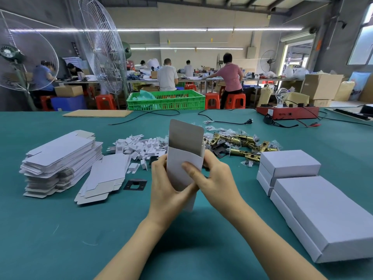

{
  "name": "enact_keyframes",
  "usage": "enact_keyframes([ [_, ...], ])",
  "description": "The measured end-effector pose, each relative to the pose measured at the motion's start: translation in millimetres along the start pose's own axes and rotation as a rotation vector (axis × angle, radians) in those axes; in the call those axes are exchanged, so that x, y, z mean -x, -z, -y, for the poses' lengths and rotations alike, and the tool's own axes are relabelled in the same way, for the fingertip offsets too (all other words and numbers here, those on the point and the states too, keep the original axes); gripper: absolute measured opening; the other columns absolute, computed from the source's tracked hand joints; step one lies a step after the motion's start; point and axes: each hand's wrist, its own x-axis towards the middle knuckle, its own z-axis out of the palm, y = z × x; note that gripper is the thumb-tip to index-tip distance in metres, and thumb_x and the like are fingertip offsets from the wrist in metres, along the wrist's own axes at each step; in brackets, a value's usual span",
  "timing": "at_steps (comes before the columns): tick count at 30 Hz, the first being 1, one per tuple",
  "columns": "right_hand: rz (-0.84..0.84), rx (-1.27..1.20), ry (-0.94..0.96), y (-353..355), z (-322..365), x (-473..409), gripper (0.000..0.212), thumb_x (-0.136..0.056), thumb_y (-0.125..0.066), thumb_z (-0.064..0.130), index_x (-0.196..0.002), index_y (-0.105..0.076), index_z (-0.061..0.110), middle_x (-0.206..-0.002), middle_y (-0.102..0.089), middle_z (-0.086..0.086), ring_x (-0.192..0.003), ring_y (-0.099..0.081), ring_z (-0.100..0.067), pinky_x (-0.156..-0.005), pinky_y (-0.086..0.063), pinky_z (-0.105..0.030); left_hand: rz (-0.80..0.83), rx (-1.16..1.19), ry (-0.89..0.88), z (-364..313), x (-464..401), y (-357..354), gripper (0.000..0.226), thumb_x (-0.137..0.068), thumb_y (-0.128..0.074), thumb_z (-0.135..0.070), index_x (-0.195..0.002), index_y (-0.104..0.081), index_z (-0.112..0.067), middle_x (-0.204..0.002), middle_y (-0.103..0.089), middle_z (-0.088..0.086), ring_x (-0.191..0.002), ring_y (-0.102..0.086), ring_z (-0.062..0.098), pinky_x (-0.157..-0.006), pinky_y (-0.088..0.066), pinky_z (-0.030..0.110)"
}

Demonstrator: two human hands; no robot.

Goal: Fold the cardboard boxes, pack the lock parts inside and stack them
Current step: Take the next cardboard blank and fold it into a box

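Observation:
A white cardboard box [184, 158] stands upright over the green table, its grey-lined top flap raised and open. My left hand [168, 188] grips its lower left side and my right hand [212, 174] holds the right side, thumb across the front. Behind it lie brass lock latches [240, 143] in a heap with small bagged screws. White foam inserts [137, 146] are piled to the left. A black strike plate [134, 184] lies flat near my left hand. Finished white boxes [290, 164] are stacked at the right.
A tall stack of flat box blanks [60, 158] sits at the left, with a few loose blanks [103, 178] beside it. A red test box with a bulb [286, 112], cables and a cardboard sheet [96, 113] lie at the far edge. Workers sit beyond.

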Motion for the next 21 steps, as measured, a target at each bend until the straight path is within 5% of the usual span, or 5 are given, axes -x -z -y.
enact_keyframes([
  [5, -0.067, -0.107, -0.113, 6.7, -4.2, -4.1, 0.033, -0.091, -0.063, 0.035, -0.105, -0.054, 0.007, -0.095, -0.067, -0.004, -0.087, -0.063, -0.019, -0.078, -0.051, -0.046, 0.144, 0.120, 0.058, -2.0, 0.2, -3.0, 0.042, -0.087, -0.071, -0.036, -0.122, -0.051, -0.025, -0.118, -0.064, 0.005, -0.105, -0.066, 0.016, -0.086, -0.054, 0.027],
  [11, -0.103, -0.138, -0.193, 7.1, -14.9, -2.5, 0.043, -0.076, -0.056, 0.057, -0.095, -0.042, 0.022, -0.093, -0.062, 0.007, -0.079, -0.059, -0.003, -0.068, -0.048, -0.026, 0.219, 0.143, 0.081, -4.2, 0.6, -2.6, 0.024, -0.085, -0.063, -0.032, -0.109, -0.059, -0.033, -0.104, -0.072, -0.007, -0.088, -0.070, 0.005, -0.071, -0.051, 0.014],
  [17, -0.128, -0.272, -0.203, 6.8, -15.5, 1.0, 0.050, -0.077, -0.055, 0.059, -0.100, -0.043, 0.016, -0.099, -0.060, -0.011, -0.090, -0.061, -0.024, -0.082, -0.050, -0.052, 0.262, 0.133, 0.032, -4.0, 0.3, -1.2, 0.024, -0.090, -0.063, -0.021, -0.111, -0.058, -0.031, -0.105, -0.071, -0.005, -0.090, -0.071, 0.006, -0.075, -0.053, 0.017],
  [21, -0.122, -0.397, -0.285, 3.3, -13.5, 0.2, 0.082, -0.074, -0.037, 0.080, -0.113, -0.044, 0.008, -0.115, -0.053, -0.027, -0.106, -0.052, -0.041, -0.093, -0.043, -0.059, 0.278, 0.142, 0.045, -6.3, -0.3, -1.1, 0.025, -0.088, -0.062, -0.022, -0.110, -0.056, -0.033, -0.109, -0.069, -0.008, -0.094, -0.069, 0.001, -0.078, -0.051, 0.014],
])
